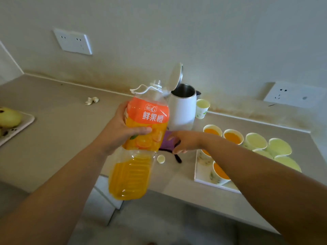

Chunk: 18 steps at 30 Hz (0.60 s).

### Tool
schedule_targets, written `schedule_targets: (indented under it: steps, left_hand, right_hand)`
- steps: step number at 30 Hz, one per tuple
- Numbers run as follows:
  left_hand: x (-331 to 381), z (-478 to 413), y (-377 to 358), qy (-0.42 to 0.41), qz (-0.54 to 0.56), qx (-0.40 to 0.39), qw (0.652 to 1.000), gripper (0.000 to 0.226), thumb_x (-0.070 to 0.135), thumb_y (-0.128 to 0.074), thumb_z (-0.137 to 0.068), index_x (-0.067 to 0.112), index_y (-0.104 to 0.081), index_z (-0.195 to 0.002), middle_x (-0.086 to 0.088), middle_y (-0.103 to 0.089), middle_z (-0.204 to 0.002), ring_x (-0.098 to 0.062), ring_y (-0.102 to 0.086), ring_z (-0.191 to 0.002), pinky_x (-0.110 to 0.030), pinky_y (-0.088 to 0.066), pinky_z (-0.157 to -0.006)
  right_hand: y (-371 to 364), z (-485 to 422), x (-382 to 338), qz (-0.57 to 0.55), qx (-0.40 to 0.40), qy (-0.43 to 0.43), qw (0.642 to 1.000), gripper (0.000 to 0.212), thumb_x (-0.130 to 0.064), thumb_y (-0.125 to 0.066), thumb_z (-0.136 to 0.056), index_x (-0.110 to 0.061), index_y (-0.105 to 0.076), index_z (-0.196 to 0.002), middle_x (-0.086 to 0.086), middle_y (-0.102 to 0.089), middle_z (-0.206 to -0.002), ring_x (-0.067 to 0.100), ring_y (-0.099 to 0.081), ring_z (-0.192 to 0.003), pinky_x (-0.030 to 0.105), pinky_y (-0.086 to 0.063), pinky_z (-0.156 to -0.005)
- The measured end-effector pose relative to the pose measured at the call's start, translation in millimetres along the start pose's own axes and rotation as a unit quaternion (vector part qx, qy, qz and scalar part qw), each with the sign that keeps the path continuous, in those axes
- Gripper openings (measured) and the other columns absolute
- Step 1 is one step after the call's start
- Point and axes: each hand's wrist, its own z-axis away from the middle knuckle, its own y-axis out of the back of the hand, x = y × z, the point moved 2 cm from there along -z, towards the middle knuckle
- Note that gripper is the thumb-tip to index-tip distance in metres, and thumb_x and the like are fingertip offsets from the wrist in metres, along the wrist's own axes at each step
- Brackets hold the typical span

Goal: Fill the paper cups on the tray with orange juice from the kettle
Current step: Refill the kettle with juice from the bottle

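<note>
My left hand (122, 131) grips a large orange juice bottle (139, 142), uncapped and tilted with its neck toward the white kettle (182, 112). The kettle's lid (175, 76) stands open. My right hand (184, 141) reaches across with fingers apart and touches a purple cloth (167, 143) at the kettle's base. On the white tray (201, 175) at the right stand several paper cups. Some hold juice, such as one (233, 137) at the back. Others are empty, such as one (278, 146) at the far right. My right forearm hides part of the tray.
An empty paper cup (202, 108) stands off the tray, right of the kettle. The bottle cap (161, 159) lies on the counter beside a black cord (178, 158). A fruit tray (12, 124) sits far left, a crumpled scrap (92, 100) near the wall.
</note>
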Motion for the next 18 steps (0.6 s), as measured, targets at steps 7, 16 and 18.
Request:
schedule_targets:
  steps: [7,16,18]
  left_hand:
    - [-33.2,3.8,31.9,0.029,-0.053,-0.026,0.998,0.092,0.041,-0.086,-0.037,0.052,-0.042,-0.117,0.014,-0.062,-0.115,-0.007,-0.064,-0.102,-0.031,-0.055,-0.080]
    - [-43.6,1.5,46.9,0.040,-0.075,-0.061,0.995,0.092,0.045,-0.086,-0.040,0.056,-0.037,-0.117,0.021,-0.059,-0.114,-0.001,-0.063,-0.099,-0.022,-0.053,-0.075]
    - [-44.8,0.8,47.3,0.040,-0.082,-0.070,0.993,0.097,0.042,-0.088,-0.044,0.052,-0.035,-0.125,0.021,-0.057,-0.116,-0.003,-0.061,-0.101,-0.024,-0.053,-0.076]
  right_hand:
    - [-83.4,-55.0,8.9,0.110,0.063,-0.069,0.990,0.089,-0.038,-0.073,-0.079,-0.016,-0.023,-0.149,0.016,-0.031,-0.145,0.033,-0.044,-0.128,0.039,-0.041,-0.103]
    - [-107.8,-82.3,15.8,0.083,0.124,-0.116,0.982,0.044,-0.025,-0.056,-0.093,-0.006,-0.045,-0.131,0.013,-0.046,-0.132,0.029,-0.049,-0.118,0.036,-0.044,-0.094]
    - [-99.6,-80.8,13.8,0.026,0.164,-0.099,0.981,0.039,-0.028,-0.062,-0.088,-0.009,-0.053,-0.121,0.009,-0.056,-0.120,0.027,-0.056,-0.106,0.030,-0.045,-0.081]
